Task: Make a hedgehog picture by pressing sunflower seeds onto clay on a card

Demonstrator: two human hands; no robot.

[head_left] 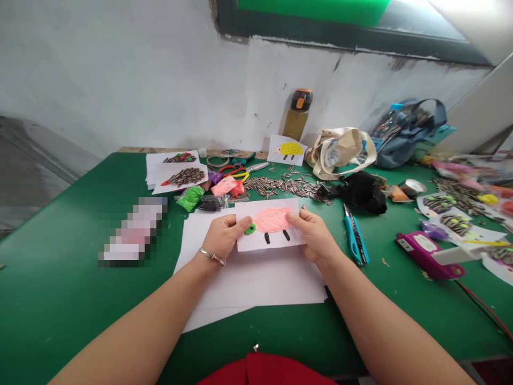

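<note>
A small white card point(250, 245) is held up between my two hands. It carries a flat pink clay body point(270, 221) with a green clay head point(250, 229) at its left end and two short black legs below. My left hand point(223, 234) pinches the card's left edge, the thumb on top near the green head. On the opposite side my right hand point(315, 231) grips the right edge, its thumb at the pink clay. Beneath the card lies a stack of white paper point(256, 283) on the green table point(80, 310).
Sunflower seeds point(284, 186) lie loose behind the card, near bagged green clay point(191, 198) and scissors point(256, 167). A blue utility knife point(355, 235) and a magenta glue gun point(428, 255) are to the right. Seed-covered cards point(180, 179) sit back left; a bottle point(297, 115) stands at the wall.
</note>
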